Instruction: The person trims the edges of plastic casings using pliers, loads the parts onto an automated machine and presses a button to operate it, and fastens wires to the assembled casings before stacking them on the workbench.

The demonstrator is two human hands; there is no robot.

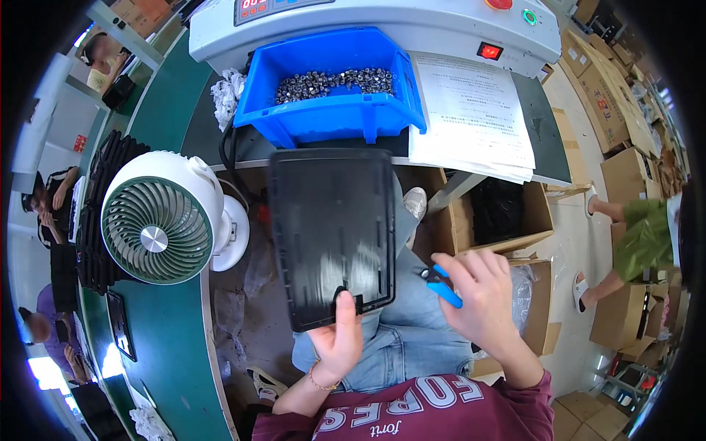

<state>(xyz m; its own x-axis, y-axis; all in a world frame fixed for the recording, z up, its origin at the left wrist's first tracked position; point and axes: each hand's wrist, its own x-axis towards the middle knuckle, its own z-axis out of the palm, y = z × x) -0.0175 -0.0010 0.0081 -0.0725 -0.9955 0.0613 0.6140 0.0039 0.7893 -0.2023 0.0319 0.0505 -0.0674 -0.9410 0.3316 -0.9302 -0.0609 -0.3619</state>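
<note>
1. The left hand (337, 339) holds a black plastic panel (332, 234) by its lower edge; the thumb lies on the panel's face near the bottom rim, and the fingers are behind it, out of sight.
2. The panel stands roughly upright above the person's lap, its top edge just under the front of the bench (173, 110).
3. The right hand (482, 294) has its grip closed around blue-handled cutters (441, 283); the handles stick out to the left of the fingers, near the panel's lower right corner but apart from it.
4. On the bench above the panel sits a blue bin (331, 110) filled with small metal nuts (334, 81).
5. Just right of the bin lies a stack of printed paper sheets (474, 117).
6. To the left of the panel stands a green and white fan (162, 217).
7. An open cardboard box (500, 213) sits on the floor beyond the right hand.
</note>
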